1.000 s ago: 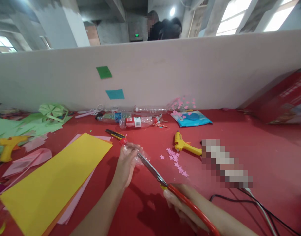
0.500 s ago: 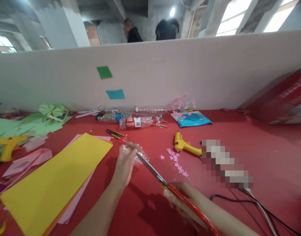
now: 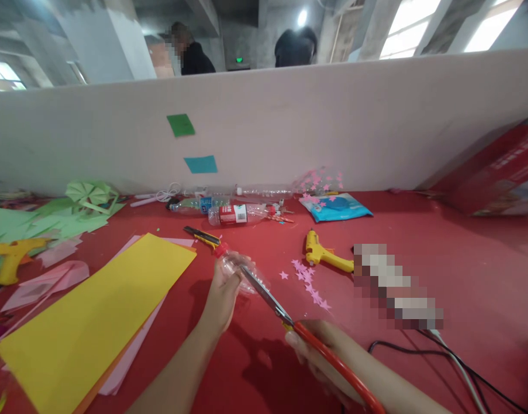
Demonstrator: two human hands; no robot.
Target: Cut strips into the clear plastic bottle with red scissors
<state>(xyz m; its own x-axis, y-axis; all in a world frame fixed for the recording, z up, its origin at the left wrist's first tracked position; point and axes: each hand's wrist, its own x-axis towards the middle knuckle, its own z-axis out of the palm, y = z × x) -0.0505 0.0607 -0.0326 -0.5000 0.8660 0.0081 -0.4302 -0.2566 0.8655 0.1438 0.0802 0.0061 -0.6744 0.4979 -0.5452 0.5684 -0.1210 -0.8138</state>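
A clear plastic bottle top (image 3: 250, 277) with a red cap is gripped in my left hand (image 3: 226, 293), held just above the red table. My right hand (image 3: 315, 348) is closed around the red handles of a pair of scissors (image 3: 268, 294). The scissor blades point up and left and overlap the clear plastic close to my left thumb; whether they are cutting into it I cannot tell. Beyond the cap lies a yellow and black utility knife (image 3: 203, 236). Several pink paper stars (image 3: 309, 279) are scattered to the right of the bottle top.
Yellow paper (image 3: 100, 322) lies on the left. A yellow glue gun (image 3: 328, 256) rests right of the stars, another glue gun (image 3: 14, 259) far left. Plastic bottles (image 3: 233, 215) and a blue packet (image 3: 339, 208) line the white partition (image 3: 264, 126). Cables (image 3: 453, 356) cross the right side.
My left hand has shifted slightly right and turned the bottle top, its red cap moving right and a little down. The scissors have hardly moved. A person behind the partition has moved left.
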